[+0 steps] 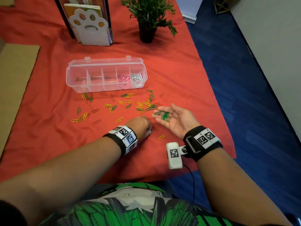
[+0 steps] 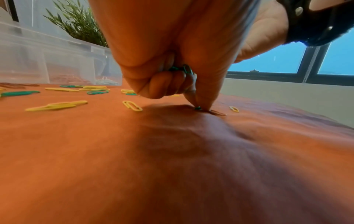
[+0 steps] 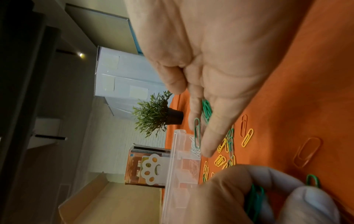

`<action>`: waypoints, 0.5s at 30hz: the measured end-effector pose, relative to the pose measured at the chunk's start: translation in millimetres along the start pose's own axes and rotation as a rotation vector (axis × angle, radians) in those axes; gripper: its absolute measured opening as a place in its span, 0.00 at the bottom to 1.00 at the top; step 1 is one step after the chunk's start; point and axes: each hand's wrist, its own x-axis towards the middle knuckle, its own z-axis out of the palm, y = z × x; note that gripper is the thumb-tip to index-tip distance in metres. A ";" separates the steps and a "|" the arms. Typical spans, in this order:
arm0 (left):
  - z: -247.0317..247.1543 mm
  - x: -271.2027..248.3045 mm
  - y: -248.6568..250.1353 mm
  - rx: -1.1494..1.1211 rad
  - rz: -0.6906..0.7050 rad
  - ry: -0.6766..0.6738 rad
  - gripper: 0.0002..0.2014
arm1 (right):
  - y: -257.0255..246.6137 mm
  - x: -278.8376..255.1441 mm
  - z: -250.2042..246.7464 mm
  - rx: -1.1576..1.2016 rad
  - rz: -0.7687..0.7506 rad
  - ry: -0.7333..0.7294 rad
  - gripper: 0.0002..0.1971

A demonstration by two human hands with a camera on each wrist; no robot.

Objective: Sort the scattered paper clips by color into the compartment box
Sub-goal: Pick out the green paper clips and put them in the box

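The left hand [image 1: 140, 125] is pinching a green clip [image 2: 197, 108] against the bench [image 1: 48, 88]. The right hand [image 1: 175, 119] is lying palm-up, fingers spread, cradling green clips [image 1: 165, 116] pointing mostly away from the person.

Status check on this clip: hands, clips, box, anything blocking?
Left hand pinching a green clip off the cloth, more green curled inside. Right hand palm up, cupping green clips. Box open: pink, white filed. Nothing blocking.

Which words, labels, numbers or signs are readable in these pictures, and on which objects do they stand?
No readable words or numbers.
Left wristband: square black-and-white code markers; tiny characters beside them too small to read.
Right wristband and wrist camera: the same kind of markers.
Books behind the paw-shaped bookend: print too blurred.
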 end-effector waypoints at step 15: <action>-46.1 -21.0 -32.0 -1.738 -0.585 0.043 0.10 | 2.7 23.4 28.1 -0.588 -0.056 0.130 0.14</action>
